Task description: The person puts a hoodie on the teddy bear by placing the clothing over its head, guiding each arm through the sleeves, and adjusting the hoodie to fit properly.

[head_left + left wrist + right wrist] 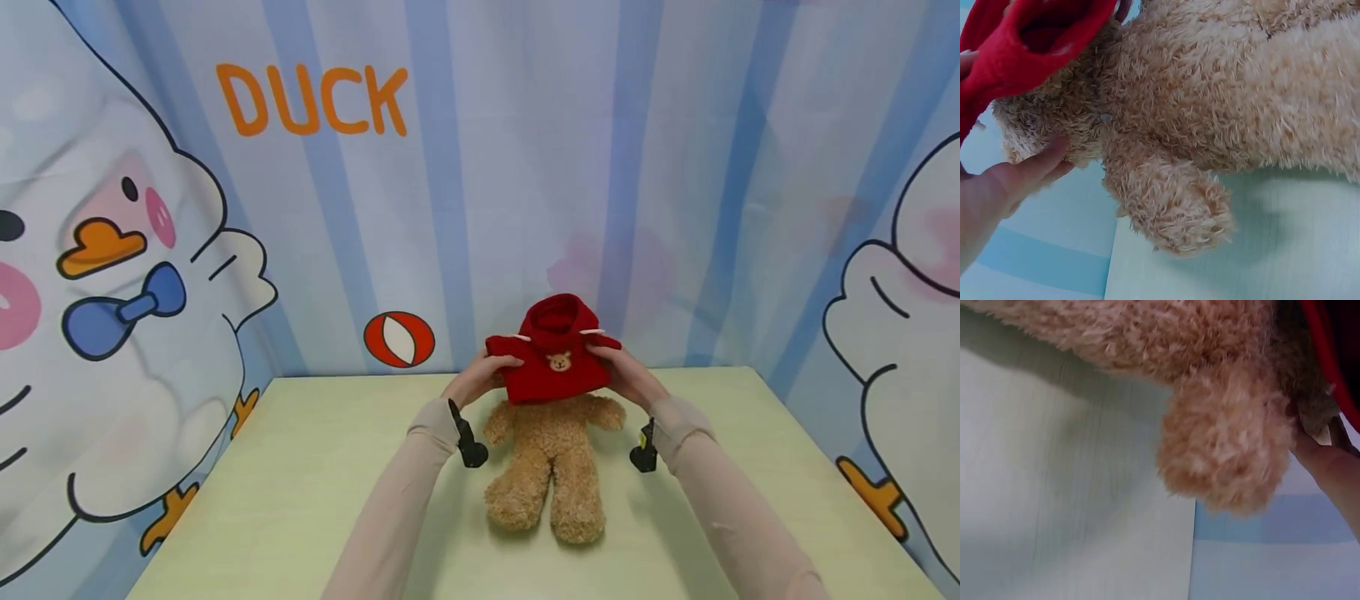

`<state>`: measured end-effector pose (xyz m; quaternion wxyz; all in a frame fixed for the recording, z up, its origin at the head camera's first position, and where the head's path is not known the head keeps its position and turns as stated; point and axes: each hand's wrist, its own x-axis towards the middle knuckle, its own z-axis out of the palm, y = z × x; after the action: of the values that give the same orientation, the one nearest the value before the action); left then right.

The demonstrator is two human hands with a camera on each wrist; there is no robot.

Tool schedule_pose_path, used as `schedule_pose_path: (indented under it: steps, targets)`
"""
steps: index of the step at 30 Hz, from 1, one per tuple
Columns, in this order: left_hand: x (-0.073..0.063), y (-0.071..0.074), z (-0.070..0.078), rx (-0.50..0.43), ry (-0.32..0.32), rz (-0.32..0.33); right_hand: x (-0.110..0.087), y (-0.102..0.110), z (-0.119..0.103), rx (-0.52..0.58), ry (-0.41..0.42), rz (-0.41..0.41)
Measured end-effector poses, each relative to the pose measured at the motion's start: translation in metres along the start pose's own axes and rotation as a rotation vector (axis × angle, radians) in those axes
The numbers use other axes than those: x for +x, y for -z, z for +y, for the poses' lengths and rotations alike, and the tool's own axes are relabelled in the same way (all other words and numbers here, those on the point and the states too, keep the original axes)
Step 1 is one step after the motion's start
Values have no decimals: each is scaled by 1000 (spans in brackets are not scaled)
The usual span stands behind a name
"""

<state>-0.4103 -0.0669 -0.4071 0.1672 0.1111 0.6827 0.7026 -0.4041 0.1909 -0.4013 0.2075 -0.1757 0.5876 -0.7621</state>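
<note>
A light-brown plush teddy bear lies on its back on the table, legs toward me, arms spread. Over its head lies a small red hoodie with a bear-face patch, white drawstrings and its hood at the far end; the bear's face is hidden under it. My left hand grips the hoodie's left side, the thumb against the bear's head in the left wrist view. On the opposite side my right hand grips the hoodie near its sleeve. In the right wrist view its fingers reach beside the head, beyond the bear's arm.
The pale yellow-green table ends at a far edge just behind the hoodie. Behind it hangs a light-blue striped curtain printed with ducks and a red ball. Black wrist cameras sit on both wrists.
</note>
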Motion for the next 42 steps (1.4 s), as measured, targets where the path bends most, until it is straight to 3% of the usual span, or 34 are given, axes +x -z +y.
schedule_pose_path:
  steps: [4, 11, 17, 21, 29, 31, 33, 36, 37, 40, 42]
  targets:
    - [-1, 4, 4, 57, 0, 37, 9, -4, -1, -52, 18, 92]
    - [-6, 11, 13, 172, 44, 14, 19, -10, -1, -356, -17, 209]
    - [0, 15, 20, 279, -21, 11, 24, -10, -6, -532, 61, 255]
    - [6, 13, 22, 239, -70, -13, 30, -11, -12, -554, 68, 284]
    - [10, 3, 26, 270, 3, 109, 38, -16, -19, -522, -68, 264]
    - [8, 1, 29, 271, 3, 124, 51, 4, -8, -495, -27, 226]
    - [6, 2, 31, 280, -43, 133, 71, 31, 7, -468, 38, 191]
    - [51, 25, 0, 293, -136, 170, 94, 65, 24, -477, 123, 178]
    - [70, 35, -13, 301, -154, 195, 94, 63, 22, -503, 141, 209]
    - [125, 61, -49, 343, -211, 279, 69, 24, -2, -611, 96, 322]
    - [127, 60, -51, 371, -261, 343, 57, 6, -11, -646, 109, 375]
